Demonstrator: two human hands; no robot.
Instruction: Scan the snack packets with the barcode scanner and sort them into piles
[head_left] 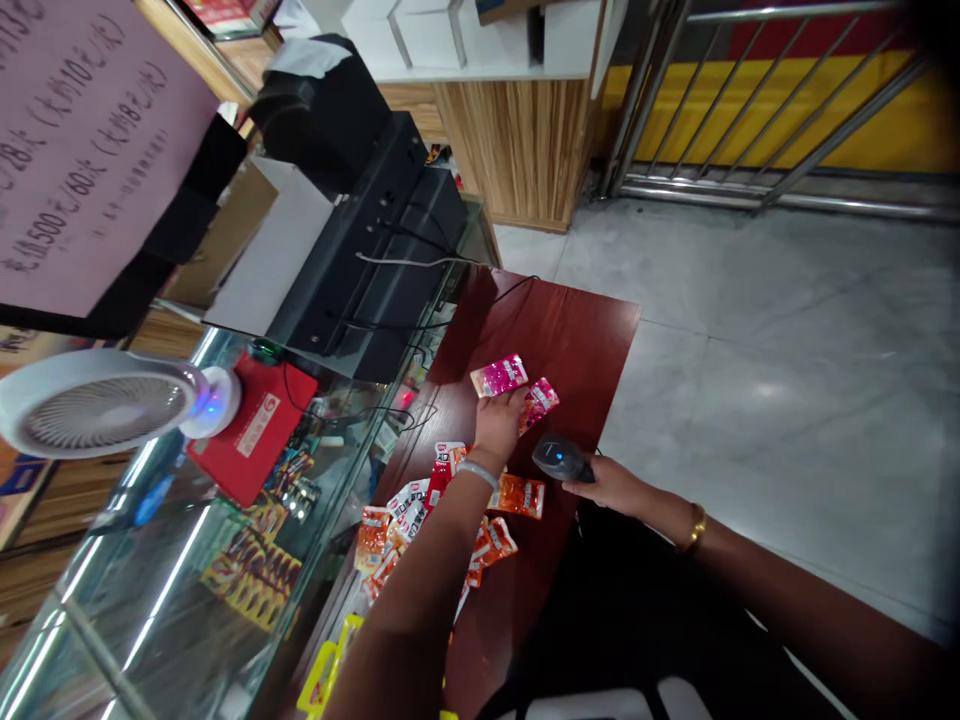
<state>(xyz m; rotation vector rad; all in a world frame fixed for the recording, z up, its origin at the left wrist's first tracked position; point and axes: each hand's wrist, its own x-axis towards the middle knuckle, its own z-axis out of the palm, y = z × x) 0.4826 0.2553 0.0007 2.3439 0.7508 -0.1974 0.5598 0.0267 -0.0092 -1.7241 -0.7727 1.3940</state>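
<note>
The likeliest trouble is a packet going off the desk (581,320). The right pink packet (543,398) lies toward the desk's right side, and a sideways push from the left hand (498,425) could send its slick wrapper over the edge. The scanner (561,457) is just nearer than that packet, so a small swing of the right hand (609,486) could knock it. The left forearm crosses the loose pile, and dragging it back might scatter the orange packets (520,496).

Both pink packets lie on the far part of the desk, side by side. They are flat and glossy, with pale print and bright glints; the left pink packet (499,376) has a pale yellowish corner. The print is too small to read.

The left hand is palm down, fingers bent over the near ends of the pink packets; whether it pinches either one, I cannot tell. The right hand is wrapped round the handle of the dark scanner, whose top shows a blue light.
</note>
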